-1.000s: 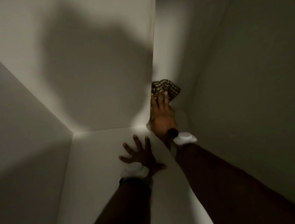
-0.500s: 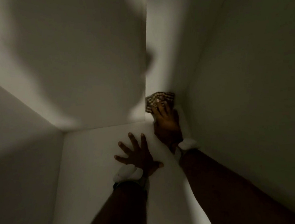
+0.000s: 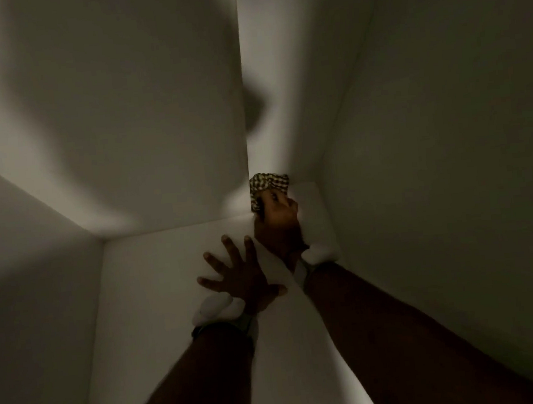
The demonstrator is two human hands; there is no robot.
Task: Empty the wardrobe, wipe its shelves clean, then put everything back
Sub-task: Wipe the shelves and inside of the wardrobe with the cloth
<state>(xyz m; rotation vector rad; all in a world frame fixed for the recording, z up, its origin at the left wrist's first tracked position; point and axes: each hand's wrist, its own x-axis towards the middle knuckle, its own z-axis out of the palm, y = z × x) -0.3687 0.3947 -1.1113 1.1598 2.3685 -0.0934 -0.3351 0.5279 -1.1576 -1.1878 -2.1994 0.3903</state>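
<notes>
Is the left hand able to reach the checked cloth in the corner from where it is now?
Probably yes, with a short stretch. The left hand lies spread on the shelf close behind the checked cloth, with bare shelf between. The right hand holds the cloth, covering its near side.

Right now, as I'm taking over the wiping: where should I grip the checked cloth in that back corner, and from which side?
Probably the bunched near side of the checked cloth, where the right hand clutches it. Come from the front, low over the shelf: it is wedged in a corner, with panels closing off its left, back and right.
</notes>
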